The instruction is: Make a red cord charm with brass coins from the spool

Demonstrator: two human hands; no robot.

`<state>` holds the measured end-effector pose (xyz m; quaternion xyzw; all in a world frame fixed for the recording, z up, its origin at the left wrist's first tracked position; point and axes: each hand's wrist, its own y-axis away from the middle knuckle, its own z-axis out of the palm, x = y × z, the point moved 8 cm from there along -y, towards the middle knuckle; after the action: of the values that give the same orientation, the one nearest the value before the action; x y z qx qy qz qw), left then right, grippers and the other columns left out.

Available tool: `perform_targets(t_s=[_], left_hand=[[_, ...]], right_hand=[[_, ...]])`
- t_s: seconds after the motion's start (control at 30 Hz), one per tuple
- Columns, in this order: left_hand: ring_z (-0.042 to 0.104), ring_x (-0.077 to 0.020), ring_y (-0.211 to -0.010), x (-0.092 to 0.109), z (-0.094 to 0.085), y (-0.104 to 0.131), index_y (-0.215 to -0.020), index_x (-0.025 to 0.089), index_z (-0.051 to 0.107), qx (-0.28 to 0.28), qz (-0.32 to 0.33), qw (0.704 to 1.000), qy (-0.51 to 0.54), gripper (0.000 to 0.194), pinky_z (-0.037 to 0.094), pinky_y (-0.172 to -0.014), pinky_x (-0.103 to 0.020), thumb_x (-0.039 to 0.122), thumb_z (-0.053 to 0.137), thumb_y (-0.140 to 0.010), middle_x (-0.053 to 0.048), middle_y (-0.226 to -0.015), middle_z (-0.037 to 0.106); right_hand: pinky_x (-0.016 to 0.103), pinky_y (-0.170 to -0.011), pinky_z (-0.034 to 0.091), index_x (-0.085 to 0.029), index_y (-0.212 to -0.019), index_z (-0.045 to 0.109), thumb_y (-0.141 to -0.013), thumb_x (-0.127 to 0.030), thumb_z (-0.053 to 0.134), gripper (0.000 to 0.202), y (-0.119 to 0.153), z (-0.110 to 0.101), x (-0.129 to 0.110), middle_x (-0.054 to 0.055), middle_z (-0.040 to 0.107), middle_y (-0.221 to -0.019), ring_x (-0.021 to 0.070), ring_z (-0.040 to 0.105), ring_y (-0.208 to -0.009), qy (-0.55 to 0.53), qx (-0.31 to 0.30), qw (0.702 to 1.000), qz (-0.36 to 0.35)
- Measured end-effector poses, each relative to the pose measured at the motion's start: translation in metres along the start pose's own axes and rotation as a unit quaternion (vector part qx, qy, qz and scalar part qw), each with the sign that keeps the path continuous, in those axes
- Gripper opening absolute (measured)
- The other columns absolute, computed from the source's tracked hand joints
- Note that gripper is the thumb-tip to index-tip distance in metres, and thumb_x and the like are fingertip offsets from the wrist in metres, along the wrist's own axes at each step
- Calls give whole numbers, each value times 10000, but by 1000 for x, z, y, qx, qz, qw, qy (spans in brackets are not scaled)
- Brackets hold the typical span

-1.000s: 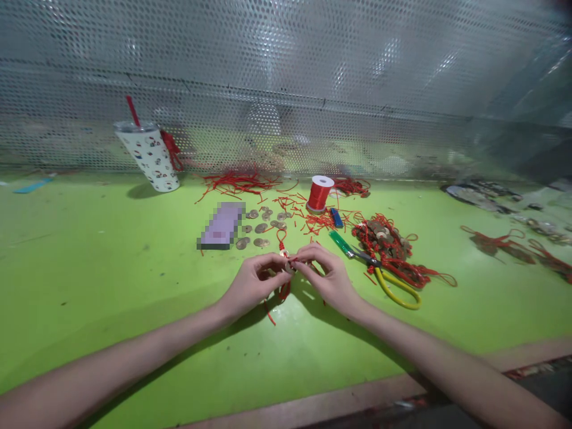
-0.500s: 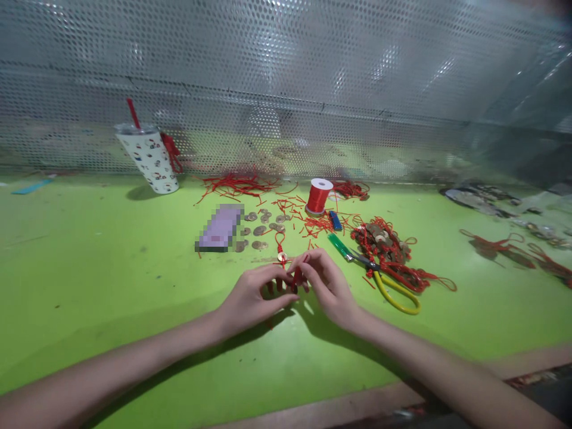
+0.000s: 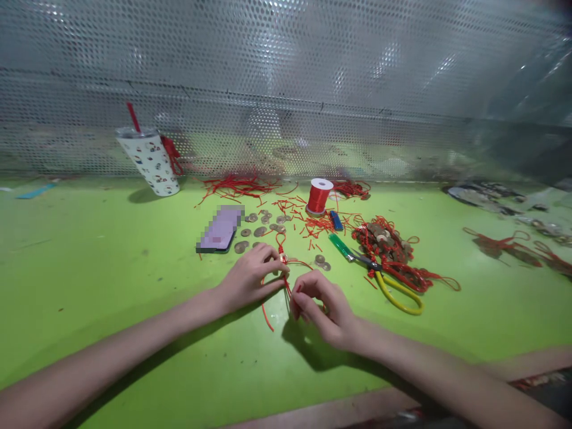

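Observation:
Near the middle of the green table lies a red cord (image 3: 268,316) with a loop at its far end and a pale coin (image 3: 283,257) knotted into it. My left hand (image 3: 254,274) pinches the cord just below the coin, fingertips low over the table. Closer to me and to the right, my right hand (image 3: 324,307) is closed, thumb against forefinger, on a strand of the same cord. One loose end curves down between the hands, while another arcs from the coin towards my right hand. Several loose brass coins (image 3: 260,231) lie beyond my left hand.
A phone (image 3: 218,229) lies left of the coins, with a patterned tumbler (image 3: 149,161) behind. Beyond my right hand are a red cord spool (image 3: 318,198), blue piece (image 3: 336,220), green lighter (image 3: 340,246), yellow-handled scissors (image 3: 397,297) and a coin-and-cord pile (image 3: 382,241). A perforated screen (image 3: 286,89) stands behind.
My hands, close together before, have parted. The right has drawn towards me with a strand, the left has shifted slightly left, and two coins and the cord ends now show.

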<state>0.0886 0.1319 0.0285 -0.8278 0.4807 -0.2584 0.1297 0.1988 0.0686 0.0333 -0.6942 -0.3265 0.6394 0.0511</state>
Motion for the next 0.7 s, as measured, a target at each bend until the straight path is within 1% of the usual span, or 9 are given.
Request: perform_targets(t_s=[0.1,0.23,0.3,0.4,0.47,0.6,0.67,0.7], left_hand=[[549,-216,-935,-10,1,-5,-1065,228,724,-6,4,999,-38,166,468,-822,-346,292,626,-949,-60,-962,606],[544,-234,-953,-16,4,-6,-1122,245,735,-11,8,996,-89,217,479,-830,-369,300,591,-969,-77,-981,605],[538,-249,-982,-13,6,-4,-1165,229,722,-11,11,995,-102,254,483,-856,-393,290,556,-983,-97,-1018,606],[528,-277,-1030,-6,8,0,-1217,198,694,-14,11,993,-118,297,473,-899,-439,257,526,-978,-127,-1089,603],[525,-292,-1054,-1,8,1,-1233,185,679,-18,11,991,-130,316,461,-901,-454,237,520,-965,-138,-1128,610],[537,-300,-1051,4,9,4,-1226,176,672,-26,7,987,-161,317,427,-853,-458,238,488,-975,-132,-1155,656],[546,-296,-1045,4,9,6,-1232,179,664,-21,6,985,-170,317,407,-833,-452,242,476,-984,-120,-1167,675],[549,-295,-1047,4,9,7,-1243,182,656,-17,4,985,-171,320,400,-825,-446,242,475,-986,-115,-1177,680]], right_hand=[[233,-530,402,-223,-971,499,-994,-203,482,34,1,5,6,-33,522,-688,109,482,-559,25,-27,999,25],[217,-503,366,-195,-931,567,-948,-217,550,33,2,16,12,-39,522,-643,94,446,-519,74,-89,991,66],[205,-491,353,-180,-907,599,-925,-214,573,46,2,22,12,-45,520,-611,83,429,-493,81,-121,987,73],[191,-477,357,-159,-880,646,-895,-209,599,71,2,30,10,-47,526,-568,74,428,-461,70,-151,982,86],[192,-495,382,-149,-855,680,-882,-212,617,94,3,33,10,-29,568,-574,77,457,-471,69,-167,979,91],[211,-556,421,-154,-833,733,-885,-262,646,148,7,43,5,17,683,-669,93,520,-532,70,-220,970,76],[219,-572,432,-157,-848,738,-910,-295,626,188,6,42,5,28,709,-713,103,544,-560,66,-224,969,79],[225,-588,440,-158,-849,733,-932,-302,599,213,4,39,6,31,714,-726,109,559,-580,69,-211,971,85]])
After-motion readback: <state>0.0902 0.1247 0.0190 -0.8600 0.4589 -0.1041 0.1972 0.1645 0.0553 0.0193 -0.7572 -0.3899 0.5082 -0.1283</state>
